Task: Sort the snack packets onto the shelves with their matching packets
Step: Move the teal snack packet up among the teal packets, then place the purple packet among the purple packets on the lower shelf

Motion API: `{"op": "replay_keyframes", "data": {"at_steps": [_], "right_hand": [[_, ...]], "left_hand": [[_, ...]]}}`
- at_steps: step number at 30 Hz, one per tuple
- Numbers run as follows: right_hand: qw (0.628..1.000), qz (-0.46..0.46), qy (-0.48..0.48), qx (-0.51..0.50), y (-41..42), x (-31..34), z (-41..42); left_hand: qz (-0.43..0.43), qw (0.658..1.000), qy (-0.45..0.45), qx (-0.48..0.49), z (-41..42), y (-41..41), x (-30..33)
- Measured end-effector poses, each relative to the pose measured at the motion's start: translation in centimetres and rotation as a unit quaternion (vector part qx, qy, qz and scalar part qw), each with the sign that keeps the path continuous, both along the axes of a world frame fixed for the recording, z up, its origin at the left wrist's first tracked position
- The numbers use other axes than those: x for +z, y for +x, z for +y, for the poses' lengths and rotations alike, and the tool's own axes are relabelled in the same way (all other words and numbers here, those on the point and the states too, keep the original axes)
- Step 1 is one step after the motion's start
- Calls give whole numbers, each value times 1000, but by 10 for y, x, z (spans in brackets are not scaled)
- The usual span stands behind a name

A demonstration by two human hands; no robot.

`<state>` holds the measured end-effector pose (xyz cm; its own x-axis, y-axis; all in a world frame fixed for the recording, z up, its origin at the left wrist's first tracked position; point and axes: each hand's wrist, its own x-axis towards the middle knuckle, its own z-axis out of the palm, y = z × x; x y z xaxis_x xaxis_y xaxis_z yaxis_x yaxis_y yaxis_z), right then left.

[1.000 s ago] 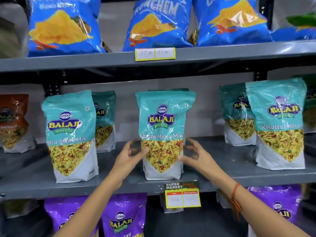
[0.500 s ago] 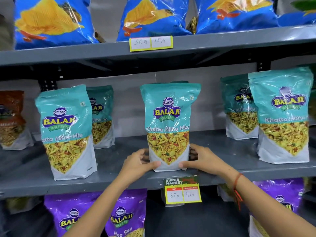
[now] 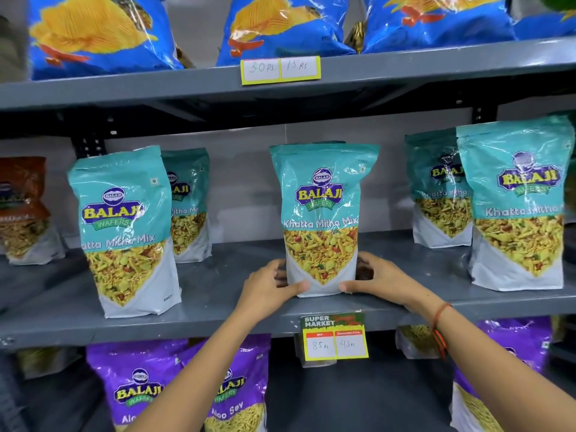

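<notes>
A teal Khatta Mitha Mix packet [image 3: 322,210] stands upright at the middle of the grey middle shelf [image 3: 218,282]. My left hand [image 3: 268,289] grips its lower left corner and my right hand [image 3: 380,280] its lower right corner, thumbs on the front. Matching teal packets stand on the same shelf: two at the left [image 3: 124,232], one behind the other, and two at the right [image 3: 517,204].
Blue chips packets [image 3: 99,32] fill the top shelf. Purple Aloo Sev packets [image 3: 137,391] sit on the lower shelf. A red-brown packet [image 3: 21,210] stands at the far left of the middle shelf. Price tags [image 3: 335,338] hang on the shelf edges.
My hands slid down from the packet's sides to its bottom corners and closed on it. The packet sits a little further back on the shelf, upright.
</notes>
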<state>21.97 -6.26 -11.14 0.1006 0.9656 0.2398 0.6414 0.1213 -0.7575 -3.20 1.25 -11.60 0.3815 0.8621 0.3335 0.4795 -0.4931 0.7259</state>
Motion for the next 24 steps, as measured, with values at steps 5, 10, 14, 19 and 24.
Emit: {"op": "replay_keyframes", "data": {"at_steps": [5,10,14,19,24], "right_hand": [[983,62,143,-97,-16,-12,-20],[892,97,396,-193,-55,-50,-70],[886,31,422,-192,-69,-132,-88],[975,35,194,-107,-113,-224,-50],[984,113,-131,48,-164,-287,23]], "left_hand": [[-86,991,82,62,-31,-15,-4],[-264,942,141,155,-70,-63,-37],[-284,922,106,239,-73,-123,-112],[-100,961,-110,233,-61,-169,-220],[-79,925,-334,166,-27,-180,-282]]}}
